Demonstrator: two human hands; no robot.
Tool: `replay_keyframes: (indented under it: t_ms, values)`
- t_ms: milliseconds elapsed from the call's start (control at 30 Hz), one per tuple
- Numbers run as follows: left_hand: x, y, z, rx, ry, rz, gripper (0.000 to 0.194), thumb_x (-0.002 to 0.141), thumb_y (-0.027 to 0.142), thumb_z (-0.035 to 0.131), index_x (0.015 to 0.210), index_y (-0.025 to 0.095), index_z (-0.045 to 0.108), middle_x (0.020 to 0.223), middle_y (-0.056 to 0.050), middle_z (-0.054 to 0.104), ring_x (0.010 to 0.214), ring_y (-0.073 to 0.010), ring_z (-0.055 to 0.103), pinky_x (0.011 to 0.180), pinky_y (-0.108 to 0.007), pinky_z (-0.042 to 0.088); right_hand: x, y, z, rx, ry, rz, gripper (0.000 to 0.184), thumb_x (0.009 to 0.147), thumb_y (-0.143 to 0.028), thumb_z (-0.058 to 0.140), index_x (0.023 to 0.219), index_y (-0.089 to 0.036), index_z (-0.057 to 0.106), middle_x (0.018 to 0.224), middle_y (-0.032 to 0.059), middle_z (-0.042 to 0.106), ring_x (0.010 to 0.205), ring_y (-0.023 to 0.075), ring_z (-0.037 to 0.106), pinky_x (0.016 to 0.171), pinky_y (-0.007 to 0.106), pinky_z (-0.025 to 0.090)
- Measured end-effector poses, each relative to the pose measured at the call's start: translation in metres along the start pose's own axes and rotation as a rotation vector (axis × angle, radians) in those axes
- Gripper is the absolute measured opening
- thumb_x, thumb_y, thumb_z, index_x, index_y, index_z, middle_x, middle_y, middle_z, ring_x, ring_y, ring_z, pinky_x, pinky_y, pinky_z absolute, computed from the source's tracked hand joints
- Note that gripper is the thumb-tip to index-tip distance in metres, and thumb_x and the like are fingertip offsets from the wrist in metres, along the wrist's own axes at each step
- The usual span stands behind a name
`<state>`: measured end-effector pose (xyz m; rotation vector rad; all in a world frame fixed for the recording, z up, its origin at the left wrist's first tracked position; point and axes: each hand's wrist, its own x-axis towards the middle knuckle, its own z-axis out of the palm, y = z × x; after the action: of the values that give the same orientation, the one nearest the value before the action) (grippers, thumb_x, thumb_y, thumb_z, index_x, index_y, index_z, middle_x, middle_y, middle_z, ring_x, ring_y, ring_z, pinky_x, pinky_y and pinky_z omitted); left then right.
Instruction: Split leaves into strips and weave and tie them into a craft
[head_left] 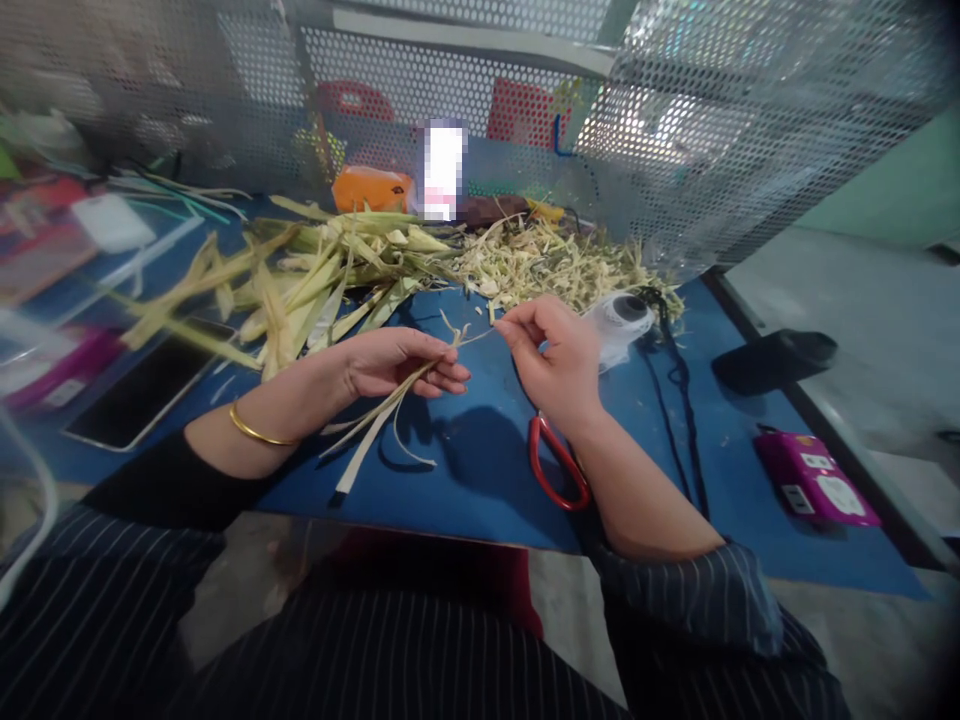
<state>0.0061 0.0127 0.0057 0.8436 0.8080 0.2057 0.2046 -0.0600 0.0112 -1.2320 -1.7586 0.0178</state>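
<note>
My left hand (405,362) is closed on a small bunch of pale dried husk strips (369,448), which hang down toward the table's front edge. Thin ends of the bunch stick up past the thumb. To its right, my right hand (551,355) pinches one thin strand (477,337) that runs across from the bunch. Red-handled scissors (559,465) lie below my right hand, their blades mostly hidden. Behind both hands spreads a heap of long dried husks (322,260), beside a pile of short trimmed scraps (559,262).
A phone (154,385) lies at the left. On the right are a black cylinder (774,361), a purple packet (816,476), a dark cord (679,390) and a roll in clear plastic (619,320). An orange packet (371,190) stands by the perforated metal panel (465,70) behind.
</note>
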Motion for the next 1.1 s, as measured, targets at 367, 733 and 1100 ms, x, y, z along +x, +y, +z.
replay_keyframes:
  t_ms: [367, 733, 1100]
  values:
    - [0.001, -0.004, 0.003, 0.189, 0.084, 0.144, 0.013, 0.080, 0.019, 0.058, 0.072, 0.011, 0.064, 0.053, 0.004, 0.042, 0.038, -0.0028, 0.028, 0.034, -0.015, 0.019, 0.004, 0.009, 0.001, -0.001, 0.060, -0.001, 0.017, 0.087, -0.021, 0.059, 0.070, -0.018, 0.055, 0.061, -0.0044, 0.039, 0.058, 0.0101, 0.039, 0.057, 0.026, 0.031]
    - [-0.006, -0.019, 0.018, 1.464, 0.159, 0.567, 0.024, 0.077, 0.013, 0.050, 0.070, 0.018, 0.073, 0.067, -0.002, 0.069, 0.062, -0.0133, 0.058, 0.059, -0.024, 0.037, -0.002, -0.006, 0.000, -0.027, -0.333, -0.277, 0.015, 0.091, -0.022, 0.053, 0.081, -0.017, 0.063, 0.074, 0.0016, 0.056, 0.064, 0.0118, 0.048, 0.059, 0.025, 0.035]
    - [-0.013, -0.002, 0.015, 1.108, 0.446, 0.874, 0.026, 0.088, 0.023, 0.047, 0.077, 0.016, 0.071, 0.060, 0.001, 0.061, 0.054, -0.0097, 0.051, 0.056, -0.022, 0.037, -0.003, 0.031, 0.025, 0.310, -0.345, 0.494, 0.021, 0.081, -0.031, 0.059, 0.065, -0.020, 0.051, 0.052, -0.0067, 0.039, 0.050, 0.0098, 0.033, 0.051, 0.025, 0.028]
